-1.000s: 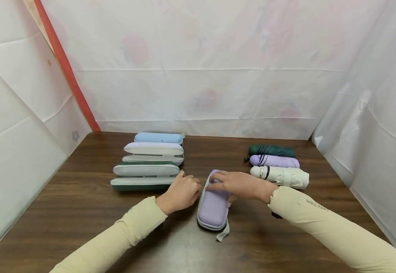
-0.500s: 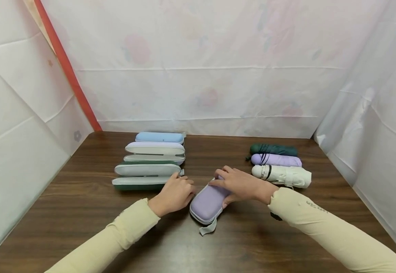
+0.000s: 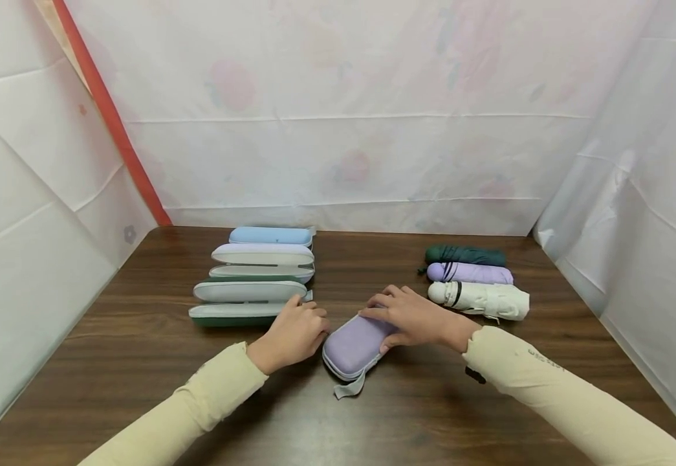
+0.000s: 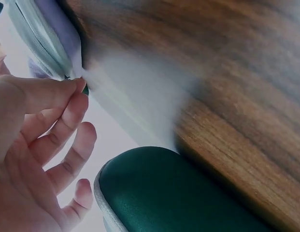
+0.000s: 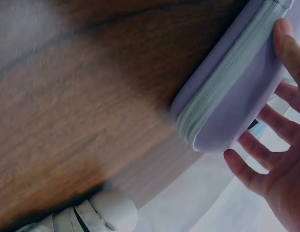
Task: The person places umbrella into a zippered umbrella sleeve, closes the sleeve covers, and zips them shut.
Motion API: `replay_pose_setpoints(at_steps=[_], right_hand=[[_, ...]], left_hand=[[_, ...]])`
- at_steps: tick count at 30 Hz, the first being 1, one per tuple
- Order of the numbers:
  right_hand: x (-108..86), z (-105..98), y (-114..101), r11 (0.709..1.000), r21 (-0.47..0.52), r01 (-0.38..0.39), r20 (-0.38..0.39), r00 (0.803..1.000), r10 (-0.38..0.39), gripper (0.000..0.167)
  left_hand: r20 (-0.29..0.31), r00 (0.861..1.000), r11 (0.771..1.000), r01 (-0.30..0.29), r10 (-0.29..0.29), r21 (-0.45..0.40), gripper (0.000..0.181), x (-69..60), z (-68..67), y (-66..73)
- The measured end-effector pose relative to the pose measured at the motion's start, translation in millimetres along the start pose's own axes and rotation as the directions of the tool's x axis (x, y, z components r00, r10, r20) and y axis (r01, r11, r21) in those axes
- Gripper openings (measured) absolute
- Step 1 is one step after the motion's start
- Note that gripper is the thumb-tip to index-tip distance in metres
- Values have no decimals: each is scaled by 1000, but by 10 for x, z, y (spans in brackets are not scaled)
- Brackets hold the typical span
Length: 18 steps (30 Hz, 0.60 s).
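Observation:
A purple hard zip case (image 3: 350, 349) lies slanted on the table between the hands, its grey wrist strap (image 3: 350, 388) toward the near edge. My right hand (image 3: 410, 316) grips it from above at the far end, thumb on one side and fingers on the other; the right wrist view shows the case's grey zipper band (image 5: 227, 77). At the case's left side is my left hand (image 3: 295, 330). In the left wrist view its thumb and forefinger (image 4: 67, 89) pinch together at the zipper's end, seemingly on the zipper pull, which the fingertips mostly hide.
Left of the hands, a green case (image 3: 239, 321) and a lilac case (image 3: 263, 248) lie unzipped, lids raised, with a closed blue case (image 3: 270, 235) behind. On the right are folded umbrellas: dark green (image 3: 468, 255), purple (image 3: 474, 274) and white (image 3: 486, 301).
The purple case has turned, its near end swinging left and its strap with it. Both hands stay close to it; the left hand has shifted slightly left.

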State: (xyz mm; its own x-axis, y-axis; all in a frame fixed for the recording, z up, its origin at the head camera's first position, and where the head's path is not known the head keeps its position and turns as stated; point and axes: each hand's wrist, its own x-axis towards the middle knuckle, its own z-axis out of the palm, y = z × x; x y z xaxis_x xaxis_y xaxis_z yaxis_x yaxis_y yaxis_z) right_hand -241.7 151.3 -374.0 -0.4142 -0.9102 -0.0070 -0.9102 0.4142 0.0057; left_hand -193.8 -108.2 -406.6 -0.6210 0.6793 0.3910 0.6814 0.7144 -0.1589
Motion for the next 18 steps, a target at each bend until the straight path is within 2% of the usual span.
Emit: replay_pose_setpoints(at_steps=[6, 18], right_hand=[[-16, 19, -36, 997, -53, -50, -37, 998, 48, 70], [-64, 47, -154, 986, -70, -154, -96, 985, 147, 71]], left_hand=[[-19, 1000, 1000, -4, 4, 15, 17, -29, -8, -30], [-28, 1000, 1000, 10, -10, 12, 17, -64, -3, -76]])
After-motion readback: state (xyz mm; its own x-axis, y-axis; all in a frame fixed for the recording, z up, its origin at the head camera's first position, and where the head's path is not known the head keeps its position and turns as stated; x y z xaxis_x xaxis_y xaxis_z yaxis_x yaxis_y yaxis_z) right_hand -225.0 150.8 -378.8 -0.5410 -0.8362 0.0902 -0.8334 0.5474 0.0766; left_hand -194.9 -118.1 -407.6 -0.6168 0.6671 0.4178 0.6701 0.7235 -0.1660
